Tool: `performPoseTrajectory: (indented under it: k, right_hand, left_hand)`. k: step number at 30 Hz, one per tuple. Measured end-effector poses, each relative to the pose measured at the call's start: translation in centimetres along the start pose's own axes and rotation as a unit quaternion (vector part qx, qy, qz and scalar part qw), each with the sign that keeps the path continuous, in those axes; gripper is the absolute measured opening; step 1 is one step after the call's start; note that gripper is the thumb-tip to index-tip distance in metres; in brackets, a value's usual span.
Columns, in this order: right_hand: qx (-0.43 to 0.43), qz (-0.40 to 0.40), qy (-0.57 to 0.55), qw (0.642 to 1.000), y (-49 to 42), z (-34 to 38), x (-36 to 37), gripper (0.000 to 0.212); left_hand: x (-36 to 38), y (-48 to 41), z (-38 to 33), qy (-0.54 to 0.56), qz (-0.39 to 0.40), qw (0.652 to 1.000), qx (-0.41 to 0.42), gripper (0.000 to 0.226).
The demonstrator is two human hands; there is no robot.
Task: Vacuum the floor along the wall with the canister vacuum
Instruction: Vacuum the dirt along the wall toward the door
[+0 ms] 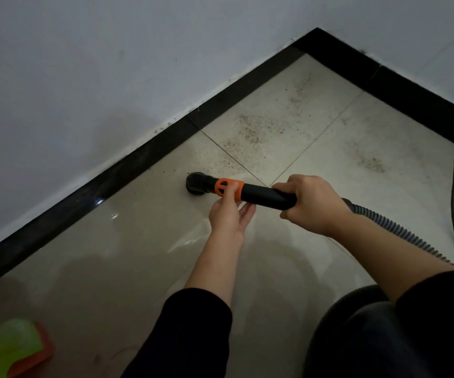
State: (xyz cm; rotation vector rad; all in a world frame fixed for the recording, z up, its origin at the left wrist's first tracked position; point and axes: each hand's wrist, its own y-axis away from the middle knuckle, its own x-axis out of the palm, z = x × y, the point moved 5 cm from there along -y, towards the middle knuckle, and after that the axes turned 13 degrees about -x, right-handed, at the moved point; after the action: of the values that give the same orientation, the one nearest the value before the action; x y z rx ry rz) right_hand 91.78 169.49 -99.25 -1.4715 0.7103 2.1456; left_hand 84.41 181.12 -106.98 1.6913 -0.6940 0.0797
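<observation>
With the right hand wrapped tight round the black wand and the left hand seemingly pinching its orange collar, the nozzle sits on the floor at 9 o'clock beside the skirting, so twisting that collar could loosen it, leaving the grit at 12 o'clock.

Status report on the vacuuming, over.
Right hand grips wand, left hand pinches orange collar. Nozzle on floor by baseboard. Dust patch ahead; cord off right, clear.
</observation>
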Motion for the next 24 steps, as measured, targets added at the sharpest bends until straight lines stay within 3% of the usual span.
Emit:
performPoseTrajectory:
  k: [10,24]
  right_hand:
    - [0.018,-0.011,-0.006,1.0,1.4,-1.1,-0.4,0.032]
    - [-0.032,0.019,-0.018,0.999,-2.3,2.5,1.3,0.033]
  left_hand:
    - [1.4,0.3,0.9,-0.021,0.015,1.0,-0.017,0.034]
    - [-2.5,0.6,-2.7,0.01,-0.028,1.0,0.0,0.039]
